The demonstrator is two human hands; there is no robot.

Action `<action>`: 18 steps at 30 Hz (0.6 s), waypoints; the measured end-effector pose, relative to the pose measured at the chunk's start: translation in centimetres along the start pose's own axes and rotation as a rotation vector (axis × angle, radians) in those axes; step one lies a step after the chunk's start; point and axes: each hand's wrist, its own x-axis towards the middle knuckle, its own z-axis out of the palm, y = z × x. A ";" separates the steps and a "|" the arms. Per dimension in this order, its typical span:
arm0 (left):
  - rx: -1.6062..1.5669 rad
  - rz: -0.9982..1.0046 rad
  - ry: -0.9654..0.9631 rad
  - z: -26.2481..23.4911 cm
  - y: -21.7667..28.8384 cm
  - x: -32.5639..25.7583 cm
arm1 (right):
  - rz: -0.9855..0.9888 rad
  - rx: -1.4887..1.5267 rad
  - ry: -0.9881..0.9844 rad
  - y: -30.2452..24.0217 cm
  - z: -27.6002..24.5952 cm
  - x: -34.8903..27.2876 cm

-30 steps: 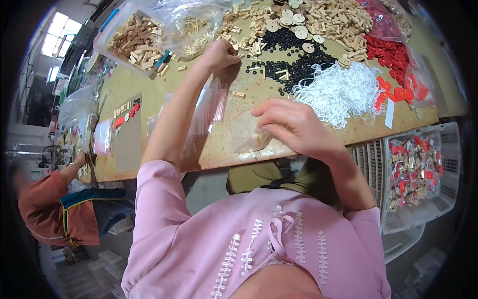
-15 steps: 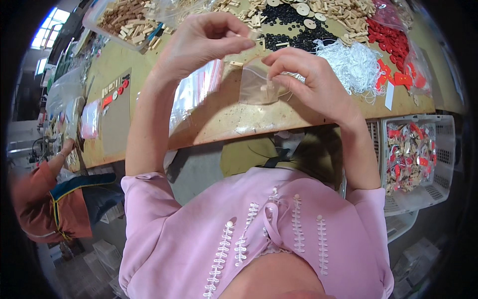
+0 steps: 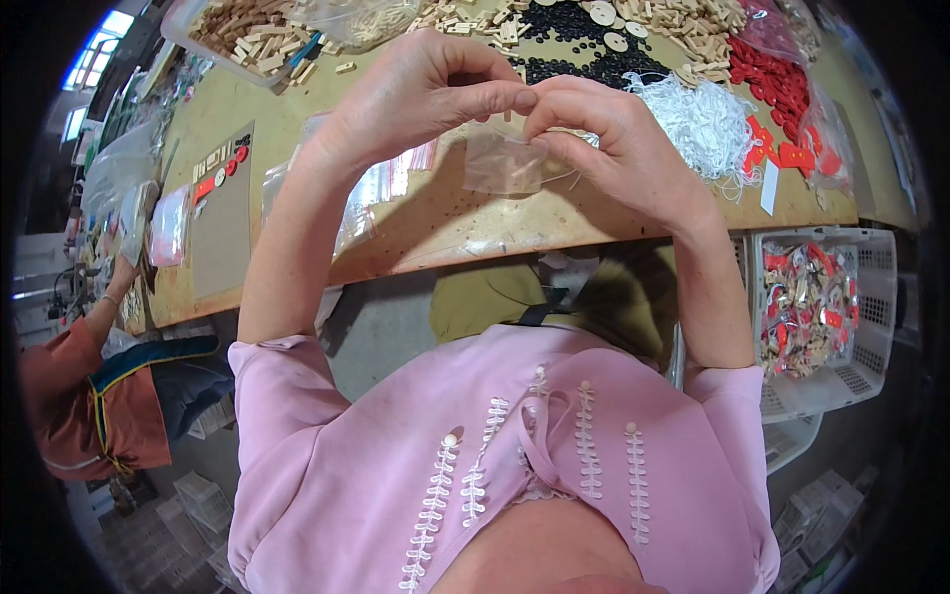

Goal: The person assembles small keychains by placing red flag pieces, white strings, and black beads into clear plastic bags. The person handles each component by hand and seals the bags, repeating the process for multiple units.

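A small see-through plastic bag (image 3: 502,164) hangs just above the table's front part. My right hand (image 3: 616,144) pinches it by its upper edge, fingers curled. At the bag's mouth my left hand (image 3: 426,99) is closed, thumb against forefinger, its tips meeting those of the right hand. What the left fingertips hold is mostly hidden; a bit of pale wood seems to show below them. Beside my left forearm lies a stack of flat plastic bags (image 3: 368,198), some with red-edged tops. A heap of white strings (image 3: 698,134) lies right of my right hand.
Wooden pieces (image 3: 277,45) fill a plastic tub at far left. Black rings (image 3: 584,64) and red parts (image 3: 767,84) lie in heaps behind. A board with sample parts (image 3: 223,238) lies left. A white crate (image 3: 876,297) of filled bags stands right. Another person's arm (image 3: 104,312) is at left.
My left hand has come down and right to meet the right hand at the bag's mouth. The wooden piece seen in its fingertips is now mostly hidden. The bag has shifted slightly left.
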 end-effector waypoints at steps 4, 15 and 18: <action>-0.089 0.070 0.055 0.1 -0.6 0.2 | 0.022 0.026 -0.004 0.1 0.0 -0.1; -0.463 0.222 -0.057 -0.1 -2.9 1.3 | 0.065 0.356 0.102 -1.3 -1.5 -3.7; -0.348 -0.002 0.058 1.1 -4.5 4.7 | 0.293 0.218 0.129 -0.6 -1.5 -5.8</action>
